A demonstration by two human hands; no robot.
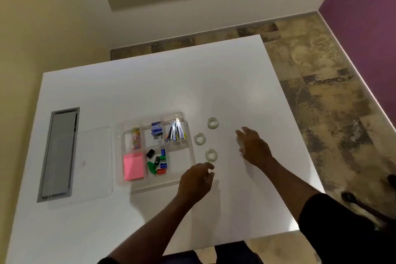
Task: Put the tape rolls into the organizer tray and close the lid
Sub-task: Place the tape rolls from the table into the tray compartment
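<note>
I observe a white table (150, 83) bearing a clear organizer tray (190, 152), its lid (94, 161) lying flat and separate to the tray's left, partly over a grey cable hatch (59, 154). Tray compartments hold coloured paper clips (136, 138), a blue staple box (156, 128), metal clips (176, 133), pink sticky notes (134, 166) and small coloured sharpeners (158, 161); the near-right compartment appears vacant.

Three clear tape rolls sit on the table just right of the tray, all outside it: far roll (213, 123), middle roll (199, 138), near roll (211, 155).

My left hand (196, 182) hovers just short of the near roll, fingers loosely curled, gripping nothing. My right hand (254, 146) hovers right of the rolls, fingers spread, likewise empty. A dark sleeve (334, 221) covers the right upper arm.
</note>
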